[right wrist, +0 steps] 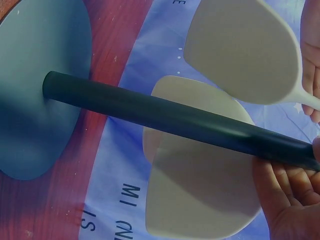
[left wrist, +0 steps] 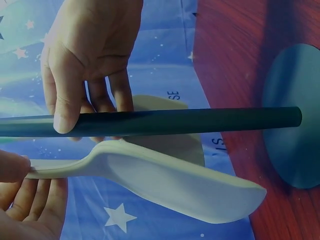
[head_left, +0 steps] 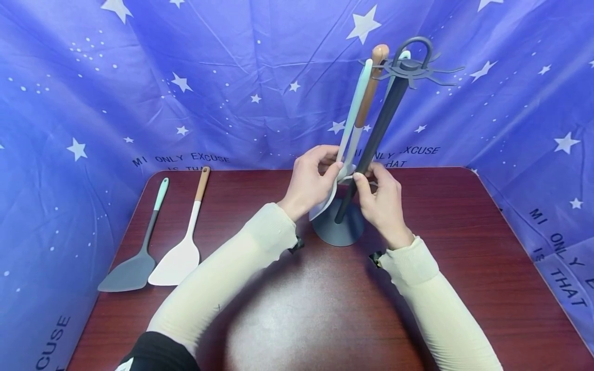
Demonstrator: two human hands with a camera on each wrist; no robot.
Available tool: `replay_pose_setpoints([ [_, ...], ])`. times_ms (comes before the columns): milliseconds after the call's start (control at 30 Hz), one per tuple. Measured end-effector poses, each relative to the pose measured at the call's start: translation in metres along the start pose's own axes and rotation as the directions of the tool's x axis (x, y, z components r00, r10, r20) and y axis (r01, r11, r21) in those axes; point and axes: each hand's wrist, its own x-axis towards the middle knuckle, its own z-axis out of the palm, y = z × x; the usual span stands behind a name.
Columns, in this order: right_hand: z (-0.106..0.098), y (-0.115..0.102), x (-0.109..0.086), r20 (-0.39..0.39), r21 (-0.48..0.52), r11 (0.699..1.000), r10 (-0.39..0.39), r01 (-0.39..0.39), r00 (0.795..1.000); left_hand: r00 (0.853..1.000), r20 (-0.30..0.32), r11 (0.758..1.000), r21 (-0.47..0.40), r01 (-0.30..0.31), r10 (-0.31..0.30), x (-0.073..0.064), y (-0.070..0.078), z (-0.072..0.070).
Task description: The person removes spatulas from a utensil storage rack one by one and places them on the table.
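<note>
A dark grey utensil stand (head_left: 378, 129) has a round base, a pole and a hooked top ring. My left hand (head_left: 312, 176) pinches the neck of a spatula with a mint handle (head_left: 356, 103); its pale, curved head (left wrist: 195, 190) hangs beside the pole in the left wrist view. My right hand (head_left: 382, 201) grips the pole (right wrist: 165, 115) partway up, with its thumb on the near side. Behind, a brown-handled utensil (head_left: 369, 93) hangs at the ring, and another mint handle (head_left: 405, 54) shows past the pole. Pale heads (right wrist: 200, 190) overlap behind the pole in the right wrist view.
Two spatulas lie on the left of the dark red table (head_left: 464, 247): one grey with a mint handle (head_left: 134, 268), one white with a brown handle (head_left: 178, 260). A blue curtain with stars (head_left: 260, 62) surrounds the table's back and sides.
</note>
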Motion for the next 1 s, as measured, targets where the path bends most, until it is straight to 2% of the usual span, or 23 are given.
replay_pose_setpoints([
  [367, 0.001, 0.001, 0.000, -0.004, -0.006, 1.000, 0.006, -0.006, 1.000, 1.000, 0.015, 1.000, -0.021, -0.002, 0.002, -0.005, 0.003, -0.002],
  [700, 0.000, 0.000, 0.000, -0.006, -0.016, 1.000, 0.008, -0.008, 1.000, 0.999, 0.007, 0.999, -0.034, -0.032, 0.032, -0.009, 0.003, -0.004],
  [1000, 0.000, -0.001, 0.000, -0.011, -0.022, 1.000, 0.006, -0.006, 1.000, 1.000, 0.009, 0.998, -0.054, -0.028, 0.028, -0.013, 0.006, -0.006],
])
